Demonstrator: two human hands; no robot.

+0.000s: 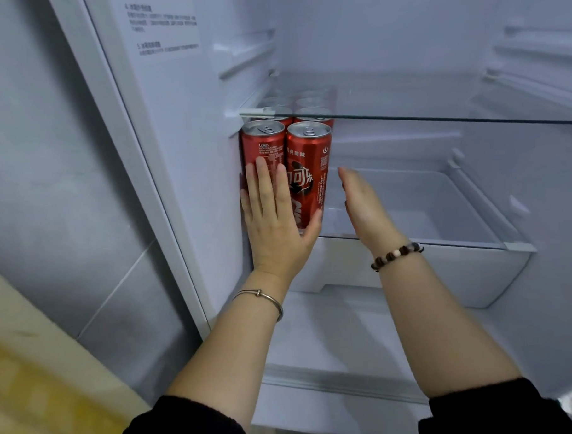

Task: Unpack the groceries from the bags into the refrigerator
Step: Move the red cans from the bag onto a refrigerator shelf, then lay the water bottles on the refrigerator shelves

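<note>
Red Coke cans (286, 151) upright in two files at the left front corner of the lower glass shelf (443, 242), hard against the refrigerator's left wall (202, 122), with further rows running back beneath the upper glass shelf (437, 120). Long axes vertical, silver tops and pull tabs up.

Flat against the front-left can (263, 144): the left hand (275, 217), fingers straight and together, thumb splayed toward the foot of the front-right can (308, 156); pressing, not clasping. Just beside that can's right flank: the right hand (362, 203), likewise open, edge-on, fingers straight, palm facing left. Hard to tell whether touching or a sliver apart. Nothing held in either.

Judging by the pose: squaring up the block of cans. Block straight ahead of the left hand and to the left of the right one; left hand nearer, in contact. Probably calls for a low push back along the shelf's depth from the left palm, right hand serving as a fence against the right file drifting out. Risk: tall slim cans toppling on smooth glass if pushed near the top.

Below the shelf, a clear crisper drawer (444, 275). No bags in view, so no judging how much unpacking remains.
</note>
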